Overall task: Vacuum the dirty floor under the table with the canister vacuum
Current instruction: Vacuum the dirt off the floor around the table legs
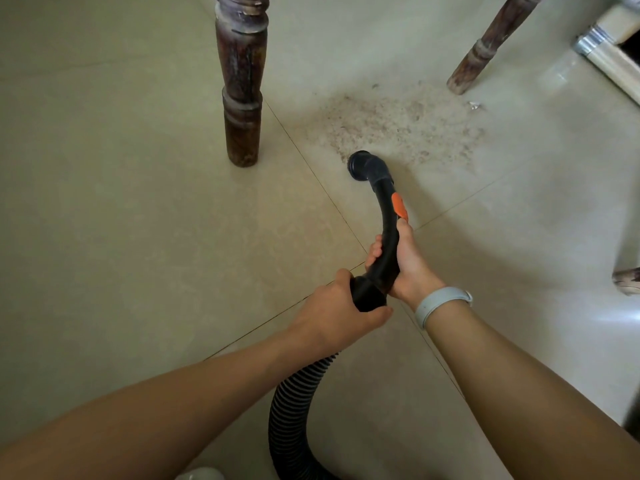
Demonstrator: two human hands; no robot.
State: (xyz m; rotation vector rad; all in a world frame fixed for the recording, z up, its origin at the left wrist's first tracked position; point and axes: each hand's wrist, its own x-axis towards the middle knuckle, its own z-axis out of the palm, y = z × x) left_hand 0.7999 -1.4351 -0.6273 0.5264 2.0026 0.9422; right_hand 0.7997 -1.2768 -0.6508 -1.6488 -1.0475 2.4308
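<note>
Gripping: both hands hold the black vacuum handle tube (386,233) over the tiled floor (138,237).
Right hand: the right hand (405,261) wraps the curved tube partway along, fingers curled round its left side, thumb lying up the right side towards the orange slider (399,206).
Left hand: the left hand (337,311) clasps the black cuff (367,294) where the tube meets the ribbed hose (294,403), fingers over the top and thumb underneath.
Nozzle: the open round tube end (360,165) sits low at the near left edge of the dirt, tilted down; whether it touches the tiles cannot be told.
Dirt: a broad patch of pale crumbs and dust (398,124) spreads over the floor between the two table legs, beyond the nozzle.
Hose: the ribbed hose runs from under the left hand, bends down and leaves at the bottom edge.
Canister: only a small white rounded shape (201,474) shows at the bottom edge, just left of the hose; what it is cannot be told.
Near leg: a dark turned wooden leg (242,84) stands upright, left of the dirt.
Far leg: a second wooden leg (491,43) slants at the far right edge of the patch.
Wrist: a grey band (440,304) circles the right wrist.
Right side: a pale beam with a metal cap (602,46) lies at the upper right corner.
</note>
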